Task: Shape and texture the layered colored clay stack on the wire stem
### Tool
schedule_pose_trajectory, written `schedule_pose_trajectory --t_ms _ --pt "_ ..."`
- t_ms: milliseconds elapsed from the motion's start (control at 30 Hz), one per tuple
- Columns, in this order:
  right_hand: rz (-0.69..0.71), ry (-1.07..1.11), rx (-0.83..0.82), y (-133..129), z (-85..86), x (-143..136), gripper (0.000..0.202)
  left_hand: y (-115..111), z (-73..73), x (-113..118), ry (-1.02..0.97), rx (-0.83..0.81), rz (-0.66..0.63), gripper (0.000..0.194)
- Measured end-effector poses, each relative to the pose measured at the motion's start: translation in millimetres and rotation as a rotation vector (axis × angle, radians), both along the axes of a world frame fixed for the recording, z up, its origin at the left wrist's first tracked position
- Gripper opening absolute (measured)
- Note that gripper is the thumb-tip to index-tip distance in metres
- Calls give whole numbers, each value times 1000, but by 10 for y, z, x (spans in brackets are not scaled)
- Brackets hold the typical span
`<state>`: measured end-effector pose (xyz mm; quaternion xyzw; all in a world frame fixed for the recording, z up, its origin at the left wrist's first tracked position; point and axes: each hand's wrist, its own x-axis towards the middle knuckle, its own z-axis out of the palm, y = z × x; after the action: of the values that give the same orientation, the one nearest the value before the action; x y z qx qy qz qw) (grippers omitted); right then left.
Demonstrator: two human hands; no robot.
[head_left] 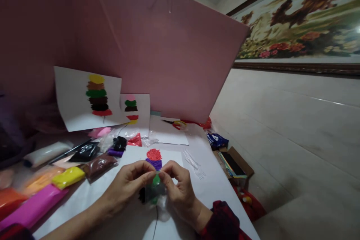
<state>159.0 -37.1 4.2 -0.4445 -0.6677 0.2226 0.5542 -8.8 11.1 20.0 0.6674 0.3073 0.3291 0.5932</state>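
Observation:
My left hand [123,182] and my right hand [180,189] meet above the table, thumbs and forefingers pinching the top edge of a small clear plastic bag [160,192]. Green shows in or through the bag; I cannot tell whether it lies inside or behind. Under my hands is a white sheet of paper [173,155]. It bears a textured red patch [154,154] and, just below, a purple patch [154,164]. A black patch [142,195] shows beside the bag, and a thin dark line [155,225] runs downward on the paper.
Bagged coloured clay lies to the left, including yellow [69,177], magenta [33,206] and brown [101,165] packs. Two sheets with stacked colour bands [63,101] lean at the back. Scissors [178,124] and clear plastic forks [195,165] lie farther right. Beyond the table's edge stands a cardboard box [242,161].

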Motion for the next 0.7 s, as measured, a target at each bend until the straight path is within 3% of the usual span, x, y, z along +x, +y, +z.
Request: schedule_pose_trajectory --t_ms 267,500,700 --pt "40 261 -210 41 -137 0 24 57 8 -49 -37 -29 86 25" --pt "-22 306 -224 75 -160 4 29 84 -8 -31 -72 -104 79 28" --pt "-14 251 -187 75 -129 -5 27 101 -39 -32 -115 -76 134 28"
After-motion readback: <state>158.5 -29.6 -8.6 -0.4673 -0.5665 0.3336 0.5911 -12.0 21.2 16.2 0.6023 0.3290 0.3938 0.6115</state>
